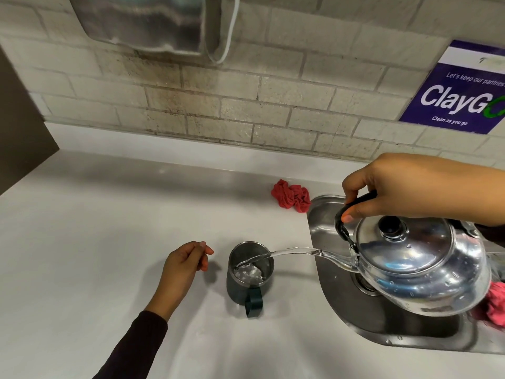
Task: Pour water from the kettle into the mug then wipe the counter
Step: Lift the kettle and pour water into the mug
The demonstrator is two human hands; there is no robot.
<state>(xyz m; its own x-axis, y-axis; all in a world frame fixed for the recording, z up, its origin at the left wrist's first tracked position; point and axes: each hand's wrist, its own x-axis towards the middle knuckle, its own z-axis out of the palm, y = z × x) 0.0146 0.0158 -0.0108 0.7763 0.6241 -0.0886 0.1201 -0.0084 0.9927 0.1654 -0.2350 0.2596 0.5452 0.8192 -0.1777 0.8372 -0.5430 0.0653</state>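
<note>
A shiny steel kettle point(420, 266) hangs tilted over the sink's left edge, its black handle gripped by my right hand point(404, 187). A clear stream of water arcs from its spout into the dark mug point(247, 285), which stands upright on the white counter point(95, 255) with its handle toward me. Water is splashing inside the mug. My left hand point(183, 266) rests just left of the mug, fingers loosely curled, holding nothing and not touching it. A crumpled red cloth point(291, 199) lies on the counter behind the mug, beside the sink's back corner.
A steel sink point(355, 318) fills the right side, with a second red cloth point(496, 305) partly hidden behind the kettle. A tiled wall stands at the back with a metal dispenser point(147, 23) above and a purple sign point(459, 88) at right. A dark panel point(19, 138) bounds the left.
</note>
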